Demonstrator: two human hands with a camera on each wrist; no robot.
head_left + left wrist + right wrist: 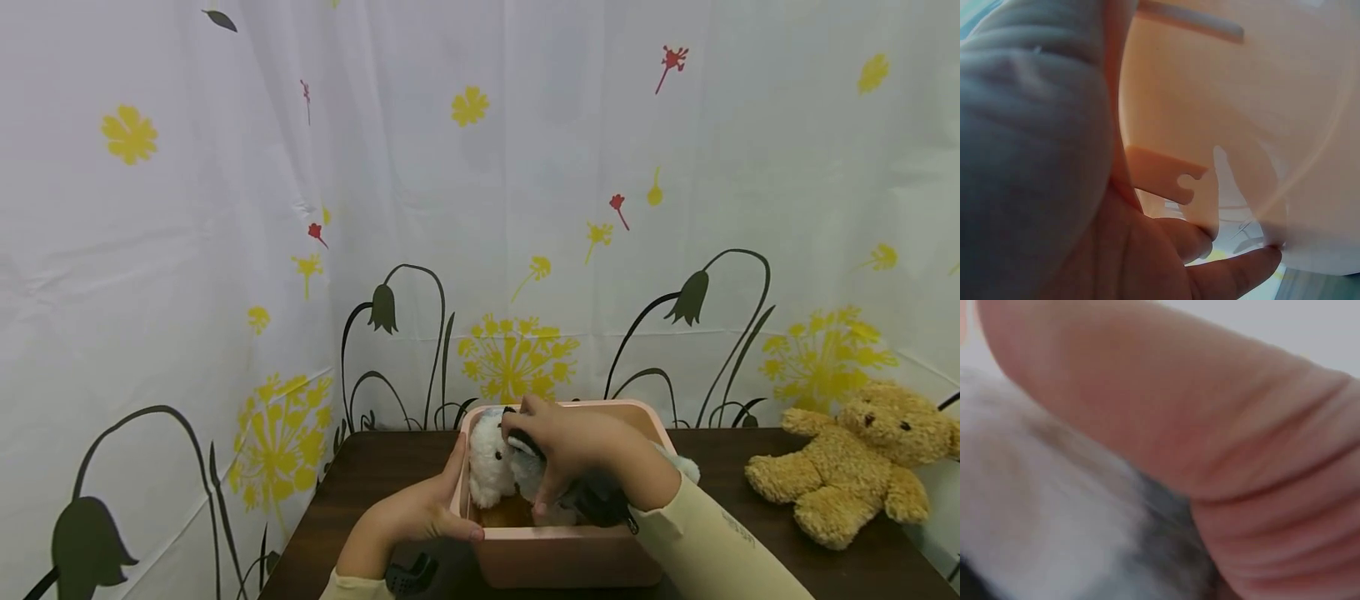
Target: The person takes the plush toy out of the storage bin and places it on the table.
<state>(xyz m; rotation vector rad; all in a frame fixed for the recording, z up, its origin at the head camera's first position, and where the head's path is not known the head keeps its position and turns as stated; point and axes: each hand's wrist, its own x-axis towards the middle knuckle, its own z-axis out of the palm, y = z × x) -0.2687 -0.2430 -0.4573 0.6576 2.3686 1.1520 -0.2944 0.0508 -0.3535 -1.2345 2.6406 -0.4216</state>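
Lower centre: curled right hand (576, 443) grips grey-and-white plush toy (527, 470), left hand (429, 507) clasps pink rectangular plastic bin (562, 560); slackening could drop toy

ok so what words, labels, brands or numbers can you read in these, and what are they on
No readable text in any view.
Right sleeve: small grey marking, too small and blurred to read.
Curtain: printed flowers and leaves, no lettering visible.
Pink bin: no lettering visible.
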